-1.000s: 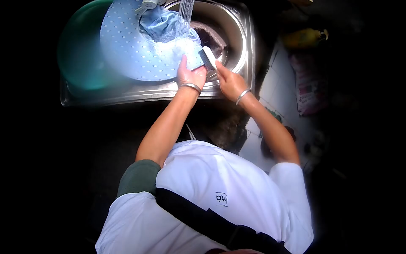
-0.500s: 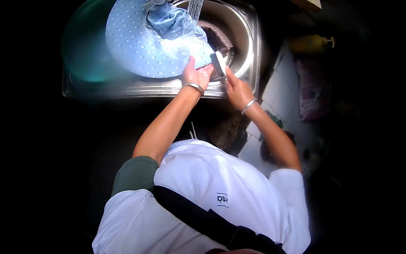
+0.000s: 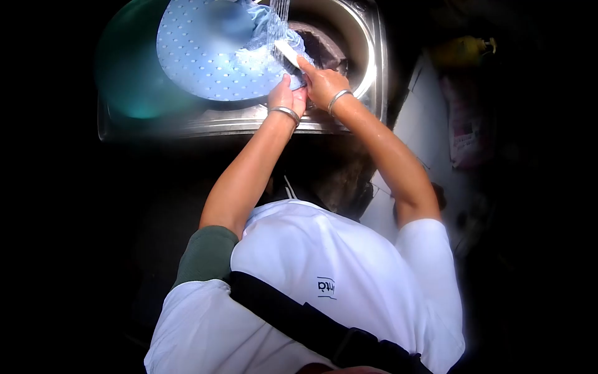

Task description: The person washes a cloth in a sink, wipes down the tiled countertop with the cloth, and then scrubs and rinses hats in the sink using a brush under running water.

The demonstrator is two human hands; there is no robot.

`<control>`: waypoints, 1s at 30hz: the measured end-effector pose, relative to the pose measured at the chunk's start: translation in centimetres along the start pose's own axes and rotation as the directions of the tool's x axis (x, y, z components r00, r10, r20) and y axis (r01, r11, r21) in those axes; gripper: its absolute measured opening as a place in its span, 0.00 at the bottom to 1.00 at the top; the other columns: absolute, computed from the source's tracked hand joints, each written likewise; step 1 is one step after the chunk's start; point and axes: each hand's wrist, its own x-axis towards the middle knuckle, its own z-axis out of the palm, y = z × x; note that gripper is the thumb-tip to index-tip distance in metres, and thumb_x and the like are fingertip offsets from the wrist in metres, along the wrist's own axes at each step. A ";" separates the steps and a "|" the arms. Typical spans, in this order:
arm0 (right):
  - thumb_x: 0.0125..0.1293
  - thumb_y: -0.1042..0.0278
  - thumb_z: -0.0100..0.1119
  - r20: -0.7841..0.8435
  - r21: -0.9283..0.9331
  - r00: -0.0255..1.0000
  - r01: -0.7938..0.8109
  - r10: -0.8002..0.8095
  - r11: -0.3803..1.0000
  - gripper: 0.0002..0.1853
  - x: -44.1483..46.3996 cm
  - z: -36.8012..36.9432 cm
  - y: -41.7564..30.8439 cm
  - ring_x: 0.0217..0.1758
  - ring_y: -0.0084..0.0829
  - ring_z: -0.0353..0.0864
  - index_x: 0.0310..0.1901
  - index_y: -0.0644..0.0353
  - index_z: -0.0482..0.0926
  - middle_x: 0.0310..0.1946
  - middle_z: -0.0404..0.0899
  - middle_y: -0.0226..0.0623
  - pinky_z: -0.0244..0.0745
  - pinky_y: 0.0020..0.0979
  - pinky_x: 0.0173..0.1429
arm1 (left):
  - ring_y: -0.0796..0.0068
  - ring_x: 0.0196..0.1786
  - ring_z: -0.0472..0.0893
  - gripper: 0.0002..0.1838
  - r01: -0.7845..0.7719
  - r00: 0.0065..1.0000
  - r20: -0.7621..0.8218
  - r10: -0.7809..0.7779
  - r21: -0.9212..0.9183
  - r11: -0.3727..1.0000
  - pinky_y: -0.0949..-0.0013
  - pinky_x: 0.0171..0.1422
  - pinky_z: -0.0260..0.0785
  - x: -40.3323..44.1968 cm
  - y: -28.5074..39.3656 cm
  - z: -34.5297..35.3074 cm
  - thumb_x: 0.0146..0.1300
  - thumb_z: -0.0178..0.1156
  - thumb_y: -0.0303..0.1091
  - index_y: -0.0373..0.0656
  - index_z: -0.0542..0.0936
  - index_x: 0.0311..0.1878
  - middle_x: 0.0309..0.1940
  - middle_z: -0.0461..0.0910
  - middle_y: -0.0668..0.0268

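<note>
While the left hand [image 3: 288, 100] supports the near margin of a blue patterned hat [image 3: 193, 56], the right hand [image 3: 327, 86] lays a white-backed brush [image 3: 286, 54] on the wet part of the brim. The hat is spread above the sink [image 3: 212, 118], from its left end, where a green basin [image 3: 128, 81] rests, across to the left part of the round bowl [image 3: 372, 65]. Its crumpled middle lies toward the sink's far edge, beside a falling stream of water [image 3: 280, 12]. Half a second earlier the brush stands at the brim's right margin, beside the left fingertips; now it lies farther from the sink's near edge, inside that margin and just below the stream. This change suggests that the brush has passed from the border to the soaked cloth, with scrubbing the step in hand. The left grip pinches the brim, thumb above and fingers partly hidden beneath; the right grip is closed around the brush handle, its index finger extended along the back. Whether the bristles press firmly cannot be told. Dark cloth [image 3: 327, 47] lies in the bowl, right of the hat; beyond the sink's right edge stands a dim yellow bottle [image 3: 464, 51].
</note>
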 end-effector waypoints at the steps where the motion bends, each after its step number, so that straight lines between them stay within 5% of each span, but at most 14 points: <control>1: 0.62 0.62 0.45 -0.016 0.004 0.997 -0.069 0.069 0.998 0.25 -0.4 0.0 0.6 0.34 0.50 0.78 0.62 0.37 0.62 0.32 0.79 0.48 0.71 0.45 0.38 | 0.50 0.55 0.70 0.20 -0.031 0.998 0.058 0.035 -0.065 0.997 0.47 0.60 0.65 -0.2 -0.1 0.3 0.71 0.37 0.37 0.32 0.58 0.58 0.55 0.65 0.49; 6: 0.62 0.65 0.48 -0.068 0.086 0.996 -0.047 0.053 0.995 0.25 -7.5 0.3 -0.3 0.29 0.52 0.78 0.62 0.40 0.62 0.24 0.78 0.51 0.71 0.48 0.35 | 0.48 0.53 0.70 0.20 -0.008 1.000 -0.030 0.008 -0.019 1.000 0.42 0.54 0.64 -0.3 -0.3 0.4 0.70 0.39 0.41 0.35 0.64 0.54 0.50 0.69 0.51; 11: 0.64 0.63 0.44 -0.110 0.155 0.967 -0.211 0.229 0.965 0.21 -1.3 1.8 2.3 0.35 0.54 0.77 0.60 0.48 0.65 0.31 0.77 0.56 0.70 0.48 0.41 | 0.43 0.62 0.61 0.25 0.049 0.998 0.037 -0.045 -0.097 0.994 0.41 0.66 0.52 -0.2 -0.2 0.2 0.69 0.39 0.44 0.33 0.58 0.60 0.59 0.62 0.46; 12: 0.63 0.63 0.43 -0.085 0.109 0.975 -0.194 0.203 0.975 0.23 -0.7 1.6 2.3 0.34 0.52 0.79 0.61 0.54 0.62 0.30 0.79 0.54 0.73 0.47 0.41 | 0.43 0.64 0.59 0.27 0.020 0.998 0.059 -0.015 -0.082 0.996 0.42 0.67 0.50 -0.2 -0.3 0.2 0.69 0.39 0.46 0.32 0.58 0.61 0.60 0.60 0.44; 17: 0.63 0.64 0.45 -0.106 0.220 0.994 0.021 0.003 0.975 0.24 -7.6 1.4 1.2 0.32 0.54 0.78 0.62 0.52 0.61 0.25 0.77 0.57 0.71 0.48 0.39 | 0.42 0.64 0.58 0.28 0.028 0.995 0.099 -0.023 -0.056 0.998 0.44 0.69 0.50 0.6 -0.4 -0.6 0.69 0.38 0.48 0.31 0.58 0.61 0.60 0.59 0.42; 22: 0.64 0.62 0.42 -0.053 0.225 0.960 -0.255 0.274 0.940 0.21 -0.6 1.7 1.7 0.40 0.56 0.75 0.59 0.51 0.63 0.35 0.76 0.58 0.69 0.48 0.46 | 0.42 0.65 0.57 0.29 0.020 0.988 0.151 -0.016 -0.027 0.999 0.44 0.69 0.48 -0.1 -0.3 -0.2 0.70 0.36 0.48 0.31 0.56 0.62 0.61 0.58 0.41; 25: 0.63 0.64 0.44 -0.028 0.203 0.972 -0.223 0.233 0.954 0.24 -2.0 0.6 0.9 0.39 0.54 0.77 0.62 0.56 0.61 0.34 0.77 0.59 0.71 0.47 0.45 | 0.43 0.65 0.56 0.28 0.014 0.992 0.123 -0.006 -0.066 0.998 0.44 0.70 0.47 -0.1 -0.4 -0.1 0.70 0.36 0.47 0.32 0.55 0.63 0.61 0.58 0.42; 27: 0.63 0.65 0.44 -0.147 0.213 0.985 -0.060 0.092 0.975 0.24 -5.1 2.4 2.2 0.36 0.55 0.77 0.62 0.55 0.61 0.30 0.77 0.60 0.71 0.48 0.43 | 0.45 0.64 0.60 0.27 -0.009 0.982 0.183 0.035 -0.141 0.990 0.45 0.68 0.52 -0.7 -0.5 0.3 0.70 0.38 0.46 0.33 0.58 0.62 0.60 0.60 0.44; 30: 0.63 0.66 0.44 -0.094 0.164 0.987 -0.116 0.132 0.980 0.22 -5.6 1.4 2.4 0.35 0.55 0.77 0.60 0.56 0.63 0.30 0.77 0.59 0.71 0.49 0.42 | 0.46 0.62 0.62 0.25 0.043 0.999 -0.021 -0.044 -0.046 0.998 0.48 0.66 0.55 -1.5 -0.2 1.2 0.69 0.41 0.45 0.34 0.59 0.60 0.58 0.63 0.45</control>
